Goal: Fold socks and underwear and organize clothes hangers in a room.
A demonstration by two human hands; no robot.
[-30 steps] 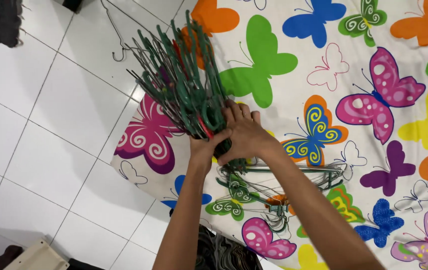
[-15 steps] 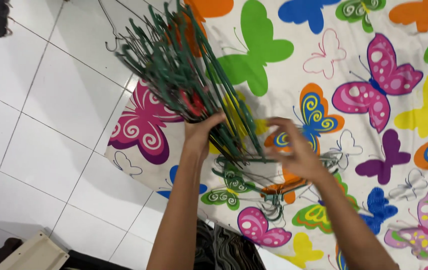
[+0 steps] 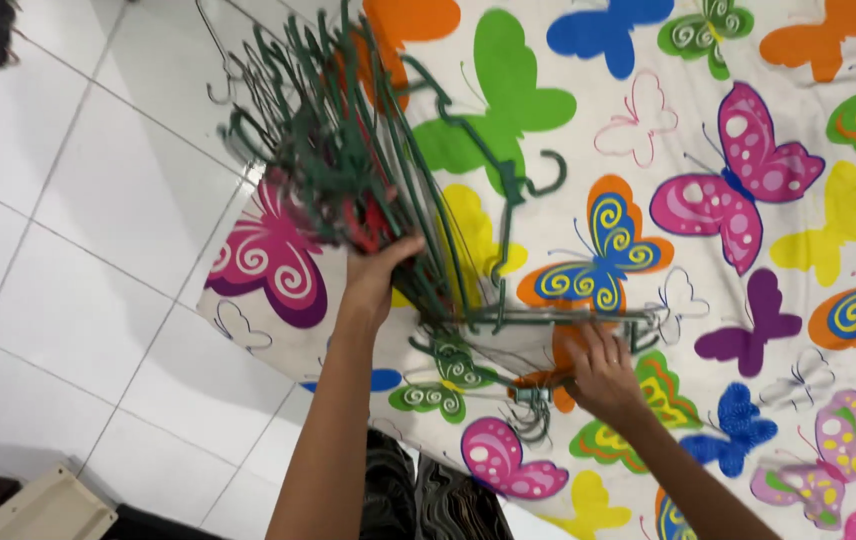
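Left hand (image 3: 373, 275): its grip is clamped around the lower ends of a thick bundle of green hangers (image 3: 333, 150), which it holds raised and tilted up and to the left, above the edge of the sheet.
Bundle: many thin green hangers packed together, with a few red ones among them; one green hanger (image 3: 493, 165) sticks out to the right of the bundle, its hook curling over the green butterfly print.
Right hand (image 3: 603, 375): lies flat on a low pile of hangers (image 3: 538, 345) spread on the sheet, fingers pressed down on the wires; whether the grip has closed on any one of them cannot be told.
Pile on the sheet: mostly pale wire hangers with some green ones, lying just below the raised bundle and touching the fabric.
Progress, as a judgement: most of the green hangers look already gathered into the held bundle, while the pile under the right hand remains loose.
Sheet (image 3: 748, 120): white cloth with bright butterflies, spread over the white tiled floor (image 3: 78, 250).
Containers: none shown holding hangers.
Other things: a single bare wire hanger (image 3: 216, 60) lies on the tiles at the upper left, apart from the bundle.
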